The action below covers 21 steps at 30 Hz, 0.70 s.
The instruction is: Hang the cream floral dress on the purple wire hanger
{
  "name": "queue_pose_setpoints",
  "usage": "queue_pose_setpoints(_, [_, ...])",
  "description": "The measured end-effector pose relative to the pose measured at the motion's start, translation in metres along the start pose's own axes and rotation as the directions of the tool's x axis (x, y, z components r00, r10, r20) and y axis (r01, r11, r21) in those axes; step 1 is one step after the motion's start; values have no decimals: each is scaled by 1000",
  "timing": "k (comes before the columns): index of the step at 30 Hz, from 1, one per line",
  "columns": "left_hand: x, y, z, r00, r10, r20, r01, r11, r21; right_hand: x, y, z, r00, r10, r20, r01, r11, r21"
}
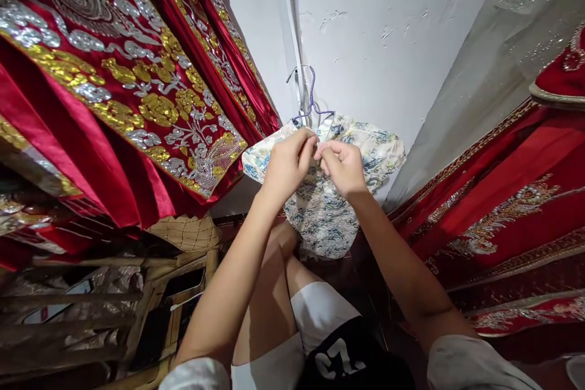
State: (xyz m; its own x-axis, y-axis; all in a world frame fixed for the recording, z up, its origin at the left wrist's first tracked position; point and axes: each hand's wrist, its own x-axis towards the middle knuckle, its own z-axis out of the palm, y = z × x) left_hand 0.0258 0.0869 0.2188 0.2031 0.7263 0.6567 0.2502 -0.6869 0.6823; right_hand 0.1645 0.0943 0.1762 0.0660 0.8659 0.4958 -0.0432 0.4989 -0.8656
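A short-sleeved shirt (329,213) with a blue and yellow floral print on white hangs from a purple wire hanger (312,97) against the wall. Both my hands are at its neckline, just below the hanger. My left hand (290,158) is closed, thumb and fingers pinching the front edge of the shirt near the collar. Close beside it, almost touching, my right hand (342,164) pinches the opposite side of the same front edge. Whether a button is between the fingertips is too small to tell.
Red garments with gold and silver sequins (159,109) hang at the left, and a beaded red garment (503,207) at the right. A white strap (292,18) runs down the wall to the hanger. On the lower left, a bamboo rack (210,265) carries a dark phone (185,282).
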Motion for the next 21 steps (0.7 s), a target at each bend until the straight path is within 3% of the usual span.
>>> queue_pose_setpoints(3, [11, 0, -9, 1000, -3, -2, 3, 1000, 27, -3, 13, -1, 999, 14, -50, -16, 999, -44])
queue_pose_setpoints(5, [12, -4, -16, 998, 4, 55, -7, 998, 63, -5, 14, -3, 998, 8, -58, -9, 1000, -25])
queue_pose_setpoints(8, [11, -13, -19, 981, 62, 183, -106, 965, 239, -4, 8, -5, 998, -56, -29, 55, 998, -10])
queue_pose_setpoints(11, [6, -15, -10, 969, 159, 190, -222, 897, 383, 1, 13, -6, 996, -88, -34, 85, 993, -85])
queue_pose_setpoints(14, [5, -12, -9, 966, 256, 41, -254, 907, 337, -1, 36, -11, 998, -53, -33, 46, 978, -205])
queue_pose_setpoints(16, [5, -17, -21, 950, 249, -188, -208, 954, 216, -11, 53, -19, 1000, 0, -4, -1, 964, -265])
queue_pose_setpoints(19, [2, -45, -56, 842, 20, -538, -95, 989, -112, -37, 66, -29, 997, 74, 34, -61, 954, -295])
queue_pose_setpoints(21, [-10, -74, -75, 744, -280, -606, -10, 903, -430, -57, 65, -30, 990, 129, 61, -108, 956, -272])
